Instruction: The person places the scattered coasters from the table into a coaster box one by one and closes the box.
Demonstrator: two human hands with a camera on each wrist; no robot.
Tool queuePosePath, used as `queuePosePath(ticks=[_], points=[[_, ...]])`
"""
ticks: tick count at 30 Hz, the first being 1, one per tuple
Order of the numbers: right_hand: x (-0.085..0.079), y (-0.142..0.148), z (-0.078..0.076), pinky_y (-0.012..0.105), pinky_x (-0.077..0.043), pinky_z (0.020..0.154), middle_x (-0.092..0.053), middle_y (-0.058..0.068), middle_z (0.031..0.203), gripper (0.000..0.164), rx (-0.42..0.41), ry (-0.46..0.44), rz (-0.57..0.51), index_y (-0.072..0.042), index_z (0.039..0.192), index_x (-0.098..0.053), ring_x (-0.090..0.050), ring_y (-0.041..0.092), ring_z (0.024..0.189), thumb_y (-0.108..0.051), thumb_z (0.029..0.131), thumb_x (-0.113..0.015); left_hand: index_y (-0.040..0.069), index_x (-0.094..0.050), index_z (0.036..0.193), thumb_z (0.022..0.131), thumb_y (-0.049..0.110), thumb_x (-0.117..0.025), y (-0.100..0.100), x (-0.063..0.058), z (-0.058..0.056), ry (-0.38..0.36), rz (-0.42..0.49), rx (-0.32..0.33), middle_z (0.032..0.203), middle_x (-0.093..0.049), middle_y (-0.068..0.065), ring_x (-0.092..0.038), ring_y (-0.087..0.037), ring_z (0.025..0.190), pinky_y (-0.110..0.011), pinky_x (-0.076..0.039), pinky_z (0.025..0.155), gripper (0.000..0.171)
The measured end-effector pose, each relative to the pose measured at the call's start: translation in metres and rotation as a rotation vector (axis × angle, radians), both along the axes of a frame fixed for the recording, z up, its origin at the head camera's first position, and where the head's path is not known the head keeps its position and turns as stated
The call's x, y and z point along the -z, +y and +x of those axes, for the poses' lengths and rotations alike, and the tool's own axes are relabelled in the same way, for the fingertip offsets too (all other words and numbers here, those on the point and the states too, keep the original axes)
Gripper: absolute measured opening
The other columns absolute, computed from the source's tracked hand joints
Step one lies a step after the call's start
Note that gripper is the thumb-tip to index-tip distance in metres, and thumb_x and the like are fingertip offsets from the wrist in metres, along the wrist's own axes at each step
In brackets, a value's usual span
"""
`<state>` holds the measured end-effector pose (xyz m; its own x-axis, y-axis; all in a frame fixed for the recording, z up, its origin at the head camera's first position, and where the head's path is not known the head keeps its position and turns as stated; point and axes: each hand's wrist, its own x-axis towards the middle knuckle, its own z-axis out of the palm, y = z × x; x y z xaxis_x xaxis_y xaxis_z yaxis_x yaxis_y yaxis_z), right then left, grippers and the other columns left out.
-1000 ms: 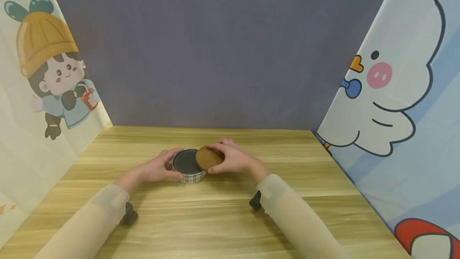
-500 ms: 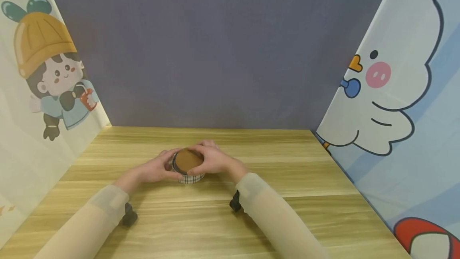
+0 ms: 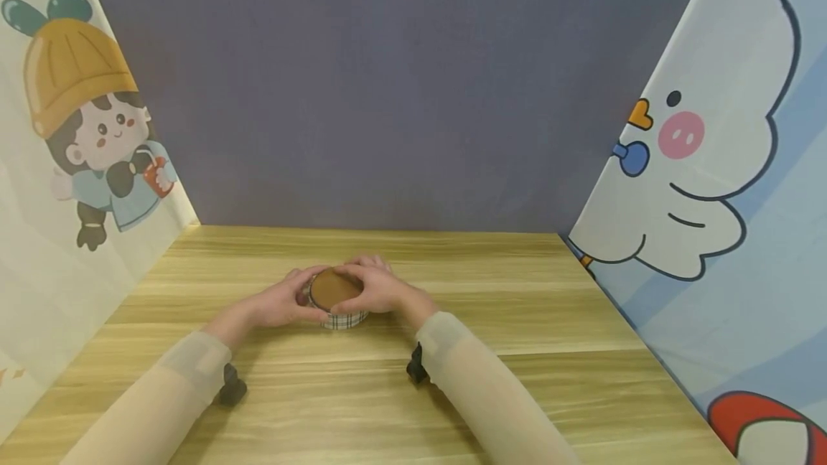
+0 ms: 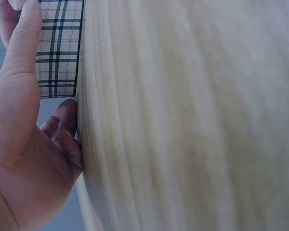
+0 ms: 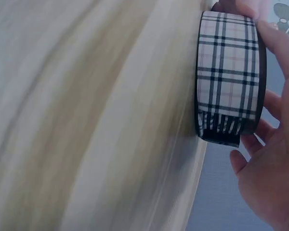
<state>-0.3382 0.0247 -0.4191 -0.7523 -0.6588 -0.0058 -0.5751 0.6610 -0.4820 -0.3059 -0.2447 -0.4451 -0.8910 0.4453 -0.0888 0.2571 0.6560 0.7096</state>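
Observation:
A low round holder with plaid sides and a black rim stands on the table. My left hand holds its left side, thumb at the front and fingers behind. A flat brown disc, like a coaster, lies over the holder's top. My right hand grips the disc's right edge between thumb and fingers. In the left wrist view, the left thumb lies along the plaid wall. The right wrist view shows the plaid side with a notch at one end; the right thumb reaches its black rim.
The wood-grain table extends around both forearms. A dark grey panel rises at its back edge. Printed cartoon panels stand to the left and right. A small black device sits at each wrist.
The right hand has carried the brown disc leftward from the holder's right edge onto its top, where it now covers the black surface. The left hand has stayed on the holder.

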Motion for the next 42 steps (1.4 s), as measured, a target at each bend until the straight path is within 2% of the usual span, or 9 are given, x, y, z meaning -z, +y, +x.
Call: queuePosePath(ticks=[8, 14, 28, 36, 42], points=[[0.003, 0.003, 0.003, 0.057, -0.029, 0.128, -0.03, -0.006, 0.181, 0.088, 0.004, -0.05, -0.001, -0.042, 0.17, -0.039, -0.027, 0.028, 0.159, -0.072, 0.095, -0.074, 0.026, -0.023, 0.176, 0.095, 0.051, -0.086, -0.002, -0.001, 0.002, -0.007, 0.002, 0.007, 0.154, -0.037, -0.027, -0.056, -0.039, 0.128, -0.064, -0.051, 0.109, 0.105], [0.0, -0.001, 0.007, 0.061, -0.024, 0.132, -0.026, -0.006, 0.182, 0.088, -0.001, -0.069, 0.006, -0.042, 0.171, -0.037, -0.022, 0.032, 0.165, -0.072, 0.096, -0.072, 0.025, -0.023, 0.176, 0.095, 0.049, -0.086, -0.006, -0.001, 0.002, -0.005, 0.0, 0.009, 0.151, -0.038, -0.026, -0.055, -0.035, 0.121, -0.057, -0.053, 0.103, 0.105], [-0.001, -0.002, 0.01, 0.059, -0.024, 0.132, -0.026, -0.003, 0.183, 0.089, -0.001, -0.06, 0.027, -0.041, 0.171, -0.036, -0.022, 0.031, 0.166, -0.071, 0.096, -0.072, 0.025, -0.024, 0.175, 0.095, 0.05, -0.085, -0.006, -0.001, 0.002, 0.009, -0.017, 0.006, 0.149, -0.04, -0.025, -0.055, -0.031, 0.115, -0.045, -0.052, 0.095, 0.104], [0.0, -0.012, 0.01, 0.056, -0.029, 0.13, -0.026, -0.001, 0.183, 0.091, -0.03, -0.023, 0.082, -0.038, 0.173, -0.033, -0.024, 0.031, 0.166, -0.072, 0.097, -0.07, 0.021, -0.02, 0.176, 0.097, 0.048, -0.085, -0.011, 0.002, 0.005, -0.013, 0.006, 0.013, 0.152, -0.036, -0.027, -0.058, -0.033, 0.121, -0.052, -0.054, 0.103, 0.106], [-0.005, -0.007, 0.017, 0.063, -0.024, 0.136, -0.017, 0.005, 0.185, 0.095, -0.034, 0.022, 0.091, -0.033, 0.176, -0.024, -0.02, 0.038, 0.169, -0.076, 0.1, -0.06, 0.014, -0.008, 0.177, 0.098, 0.049, -0.083, -0.012, -0.003, 0.011, -0.047, 0.008, 0.013, 0.159, -0.031, -0.032, -0.06, -0.033, 0.125, -0.054, -0.057, 0.105, 0.115]])
